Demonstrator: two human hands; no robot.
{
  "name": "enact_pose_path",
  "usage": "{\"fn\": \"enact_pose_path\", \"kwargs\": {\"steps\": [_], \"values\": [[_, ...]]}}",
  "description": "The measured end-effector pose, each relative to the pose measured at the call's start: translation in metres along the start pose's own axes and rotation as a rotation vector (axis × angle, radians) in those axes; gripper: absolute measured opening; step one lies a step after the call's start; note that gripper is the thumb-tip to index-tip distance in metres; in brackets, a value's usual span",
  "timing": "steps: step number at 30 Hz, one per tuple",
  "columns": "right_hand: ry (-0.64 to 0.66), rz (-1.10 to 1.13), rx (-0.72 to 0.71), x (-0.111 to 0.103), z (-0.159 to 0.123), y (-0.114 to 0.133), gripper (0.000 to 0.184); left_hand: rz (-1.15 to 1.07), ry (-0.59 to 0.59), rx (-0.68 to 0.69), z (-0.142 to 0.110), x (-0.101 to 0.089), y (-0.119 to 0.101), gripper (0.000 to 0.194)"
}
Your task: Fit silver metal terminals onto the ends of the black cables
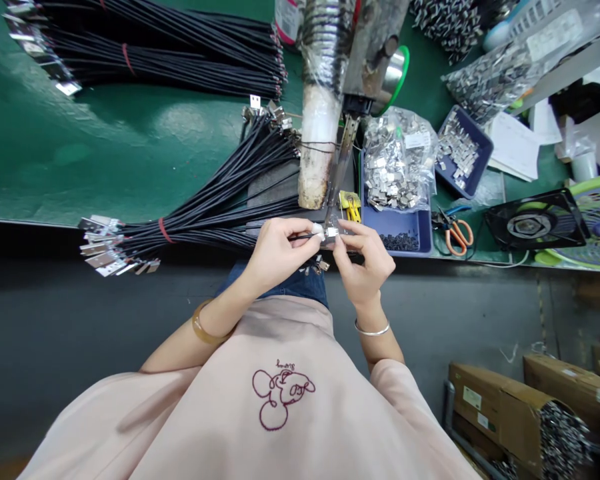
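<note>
My left hand point(280, 253) pinches the end of a thin black cable point(303, 236) at the front edge of the green bench. My right hand point(363, 257) pinches a small metal connector shell point(331, 232) and meets the cable end there. Both hands sit just below the tip of a machine point(340, 167) wrapped in plastic. A bundle of black cables point(215, 200) tied with a red band fans out to the left, its metal plugs point(105, 250) hanging over the edge.
A blue tray point(420, 230) holds a bag of metal shells point(397, 163). Orange-handled scissors point(457, 233), a black fan point(530, 223) and a second blue tray point(463, 150) lie to the right. More cable bundles point(170, 53) lie at the back left. Cardboard boxes point(510, 407) stand on the floor.
</note>
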State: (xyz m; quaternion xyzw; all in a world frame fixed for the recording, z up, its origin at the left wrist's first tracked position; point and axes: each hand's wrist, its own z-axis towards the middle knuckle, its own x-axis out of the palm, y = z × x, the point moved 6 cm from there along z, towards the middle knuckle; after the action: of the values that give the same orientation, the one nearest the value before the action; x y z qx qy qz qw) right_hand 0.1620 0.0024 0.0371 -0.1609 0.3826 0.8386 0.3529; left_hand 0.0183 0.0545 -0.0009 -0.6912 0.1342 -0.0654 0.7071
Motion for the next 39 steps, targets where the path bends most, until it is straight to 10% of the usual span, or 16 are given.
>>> {"fn": "enact_pose_path", "kwargs": {"steps": [5,12,39], "values": [[0.127,0.208,0.315,0.008,-0.001,-0.012,0.007,-0.005,-0.024,0.025,-0.002,-0.001,0.000,0.021],[0.133,0.071,0.086,0.002,0.009,0.001,0.013,0.005,-0.044,-0.006,0.002,-0.002,0.001,0.020],[0.210,0.021,-0.002,0.000,0.011,0.005,0.015,0.041,-0.031,-0.037,0.004,0.000,0.002,0.016]]}}
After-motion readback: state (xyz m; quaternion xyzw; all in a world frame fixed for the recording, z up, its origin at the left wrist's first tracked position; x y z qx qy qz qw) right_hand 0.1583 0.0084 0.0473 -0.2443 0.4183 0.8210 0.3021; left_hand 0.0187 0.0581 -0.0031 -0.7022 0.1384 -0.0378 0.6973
